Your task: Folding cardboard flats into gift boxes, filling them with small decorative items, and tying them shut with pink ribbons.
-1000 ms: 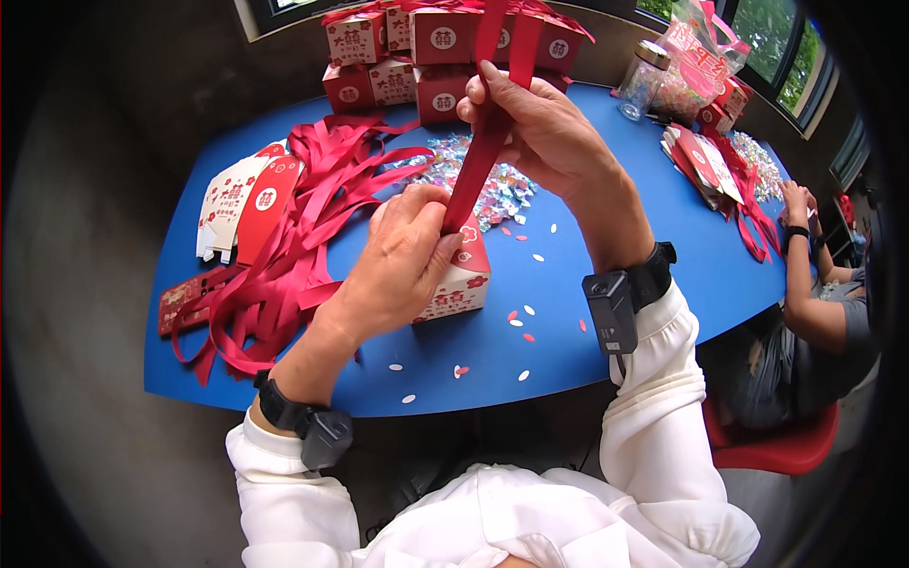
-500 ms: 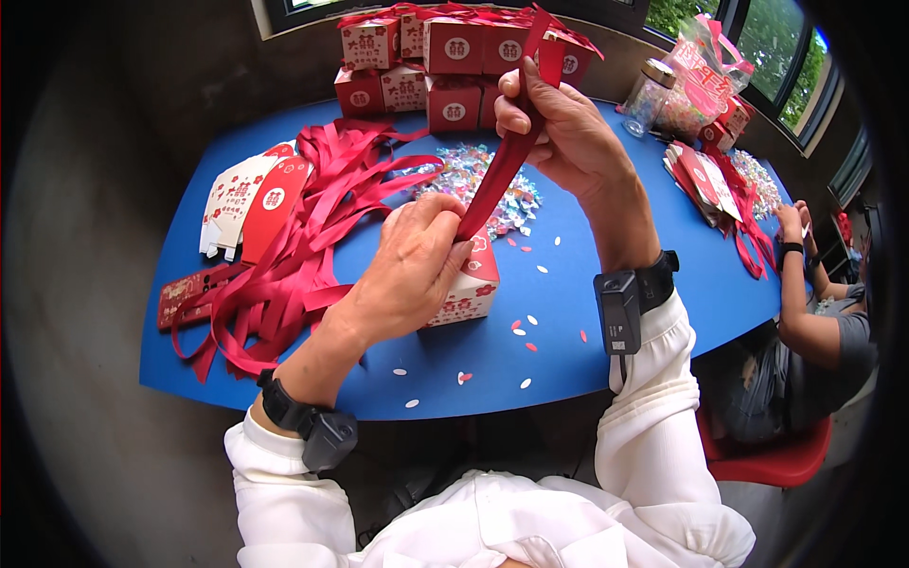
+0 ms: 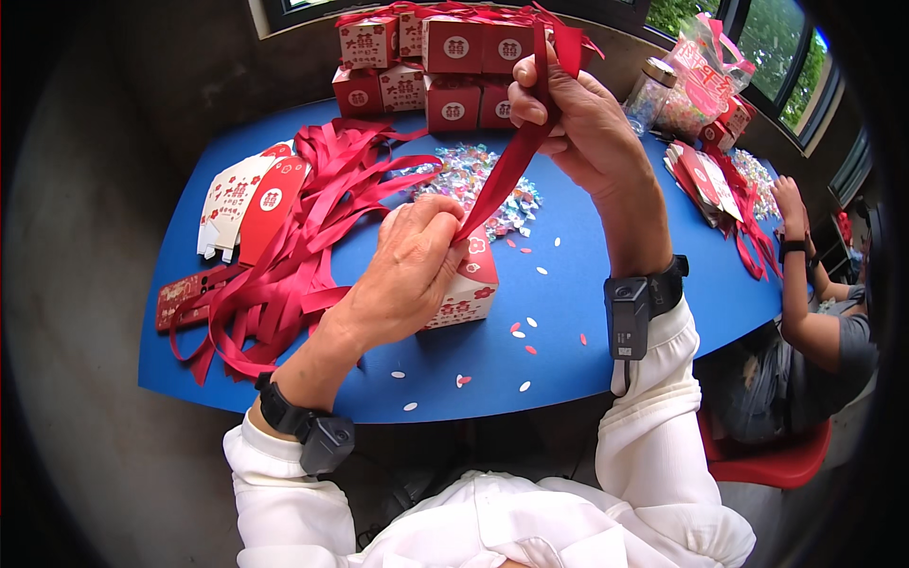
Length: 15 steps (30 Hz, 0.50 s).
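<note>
A small red and white gift box [image 3: 471, 289] stands on the blue table, partly covered by my left hand [image 3: 409, 265]. My left fingers are closed on the red ribbon [image 3: 499, 185] at the top of the box. From there the ribbon slants up to my right hand [image 3: 578, 118], which grips its upper part between thumb and fingers. The ribbon's end hangs over above that hand. Just behind the box lies a heap of shiny multicoloured shreds [image 3: 516, 204].
Loose red ribbons [image 3: 327, 199], flat box blanks [image 3: 270, 204] and a red phone-like case [image 3: 185, 295] lie on the left. Finished boxes [image 3: 456, 47] are stacked at the back. A lidded jar [image 3: 651, 95] stands back right; another person [image 3: 814, 312] sits at the right.
My right hand has shifted slightly up and to the right, drawing the ribbon with it, and the ribbon's end now folds over it. My left hand stays at the box.
</note>
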Available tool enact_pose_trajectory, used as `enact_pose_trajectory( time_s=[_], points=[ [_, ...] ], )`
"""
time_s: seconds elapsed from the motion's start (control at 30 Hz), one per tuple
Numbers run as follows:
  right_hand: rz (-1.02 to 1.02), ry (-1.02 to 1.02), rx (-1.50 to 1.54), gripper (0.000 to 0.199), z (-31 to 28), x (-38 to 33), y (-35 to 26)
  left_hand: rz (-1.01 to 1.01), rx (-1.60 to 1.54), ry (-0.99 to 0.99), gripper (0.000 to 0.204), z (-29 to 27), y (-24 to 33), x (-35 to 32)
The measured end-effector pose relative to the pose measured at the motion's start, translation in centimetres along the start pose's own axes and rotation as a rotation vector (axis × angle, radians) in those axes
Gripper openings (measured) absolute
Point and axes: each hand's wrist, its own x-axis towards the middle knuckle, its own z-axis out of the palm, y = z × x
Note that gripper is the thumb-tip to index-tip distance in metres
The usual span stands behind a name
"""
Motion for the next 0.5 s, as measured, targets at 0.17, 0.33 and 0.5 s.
enact_pose_trajectory(
  time_s=[0.17, 0.33, 0.5],
  points=[
    [0.007, -0.047, 0.078, 0.039, -0.4, 0.0, 0.2, -0.007, -0.054, 0.017, 0.013, 0.2, 0.0, -0.1],
    [-0.065, -0.137, 0.08, 0.036, -0.7, -0.2, -0.2, 0.008, -0.025, 0.028, 0.014, 0.2, -0.1, 0.0],
    [-0.1, -0.247, 0.197, 0.045, 1.6, -1.2, 1.0, -0.026, -0.084, 0.003, 0.015, 0.0, -0.5, -0.2]
  ],
)
